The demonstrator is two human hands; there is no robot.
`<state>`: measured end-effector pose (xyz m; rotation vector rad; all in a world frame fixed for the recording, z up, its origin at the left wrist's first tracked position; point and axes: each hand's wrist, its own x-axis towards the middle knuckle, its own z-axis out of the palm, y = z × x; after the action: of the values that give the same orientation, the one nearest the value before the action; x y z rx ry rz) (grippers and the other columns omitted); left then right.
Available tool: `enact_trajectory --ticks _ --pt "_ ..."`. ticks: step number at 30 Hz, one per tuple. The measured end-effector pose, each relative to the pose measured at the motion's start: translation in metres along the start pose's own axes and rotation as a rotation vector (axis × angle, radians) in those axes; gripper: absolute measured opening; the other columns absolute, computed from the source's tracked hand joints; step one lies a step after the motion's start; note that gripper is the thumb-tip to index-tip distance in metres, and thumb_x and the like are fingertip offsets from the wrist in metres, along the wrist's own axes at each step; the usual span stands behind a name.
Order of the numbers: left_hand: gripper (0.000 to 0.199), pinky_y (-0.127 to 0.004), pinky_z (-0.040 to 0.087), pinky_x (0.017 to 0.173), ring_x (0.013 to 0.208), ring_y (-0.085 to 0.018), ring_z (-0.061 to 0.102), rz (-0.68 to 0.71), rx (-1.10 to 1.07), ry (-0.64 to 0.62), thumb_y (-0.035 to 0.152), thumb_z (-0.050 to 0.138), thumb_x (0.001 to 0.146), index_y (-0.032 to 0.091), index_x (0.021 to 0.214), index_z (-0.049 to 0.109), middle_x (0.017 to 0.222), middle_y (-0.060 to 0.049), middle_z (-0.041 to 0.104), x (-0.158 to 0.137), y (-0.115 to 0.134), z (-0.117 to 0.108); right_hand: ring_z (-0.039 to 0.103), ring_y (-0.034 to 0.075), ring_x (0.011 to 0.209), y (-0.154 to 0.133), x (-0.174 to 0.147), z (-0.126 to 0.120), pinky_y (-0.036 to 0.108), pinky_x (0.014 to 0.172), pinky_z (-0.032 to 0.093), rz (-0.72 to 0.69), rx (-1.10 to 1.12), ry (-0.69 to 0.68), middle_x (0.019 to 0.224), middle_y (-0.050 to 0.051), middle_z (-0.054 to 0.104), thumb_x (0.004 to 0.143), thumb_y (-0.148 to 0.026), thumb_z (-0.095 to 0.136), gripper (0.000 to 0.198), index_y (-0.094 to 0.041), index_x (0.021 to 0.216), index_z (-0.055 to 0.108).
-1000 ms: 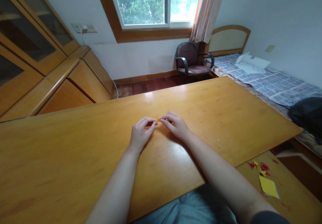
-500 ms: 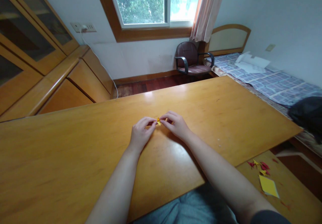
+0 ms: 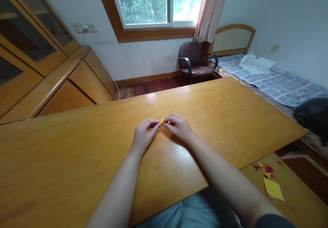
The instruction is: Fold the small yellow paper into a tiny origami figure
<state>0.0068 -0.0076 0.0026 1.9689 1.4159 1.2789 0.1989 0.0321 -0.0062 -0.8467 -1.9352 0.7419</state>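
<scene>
A small yellow origami figure point(image 3: 162, 121) is held between my two hands just above the wooden table point(image 3: 77, 159). One pointed tip of it sticks up; the rest is mostly covered by fingers, and its exact shape is too small to make out. My left hand point(image 3: 145, 132) pinches its left side with thumb and fingertips. From the right, my right hand point(image 3: 179, 127) pinches the other side, also closed. Both forearms reach in over the near edge of the table.
On a lower surface at right lie several red and yellow folded paper pieces point(image 3: 266, 169) and a stack of yellow square paper point(image 3: 274, 189). Beyond the table stand a brown armchair point(image 3: 194, 59) and a bed point(image 3: 282, 81) with a black bag point(image 3: 314, 117). A wooden cabinet point(image 3: 64, 67) is at left.
The yellow origami figure has turned in my fingers: a tip that pointed down now points up. Both hands have stayed nearly in place.
</scene>
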Motion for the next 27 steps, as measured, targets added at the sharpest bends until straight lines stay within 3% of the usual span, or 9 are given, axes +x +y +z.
enact_trajectory --ticks 6,13,27 --pt "0.018 -0.030 0.054 0.079 0.081 -0.018 0.070 -0.132 -0.149 0.006 0.037 0.066 0.087 0.021 0.091 0.072 0.087 -0.004 0.074 -0.0004 -0.0096 0.0023 0.056 0.010 0.066 0.0038 0.0012 0.0016 0.023 0.065 0.045 0.022 0.063 0.027 0.082 0.001 0.064 0.087 -0.021 0.068 0.005 -0.018 0.087 0.072" --pt "0.016 -0.029 0.053 0.076 0.077 -0.017 0.069 -0.129 -0.134 -0.015 0.036 0.066 0.087 0.020 0.087 0.071 0.082 -0.003 0.073 0.0009 -0.0091 0.0013 0.058 0.011 0.067 0.0055 -0.0001 0.0031 0.023 0.064 0.047 0.078 0.087 -0.009 0.083 0.002 0.065 0.089 -0.026 0.066 0.010 -0.019 0.088 0.072" --pt "0.012 -0.027 0.053 0.072 0.074 -0.016 0.068 -0.108 -0.063 -0.006 0.030 0.065 0.085 0.020 0.082 0.071 0.080 -0.003 0.073 0.0009 -0.0049 0.0020 0.058 0.012 0.069 0.0022 0.0016 0.0012 0.025 0.066 0.045 0.045 0.025 -0.033 0.079 0.002 0.066 0.089 -0.025 0.067 0.010 -0.018 0.086 0.074"
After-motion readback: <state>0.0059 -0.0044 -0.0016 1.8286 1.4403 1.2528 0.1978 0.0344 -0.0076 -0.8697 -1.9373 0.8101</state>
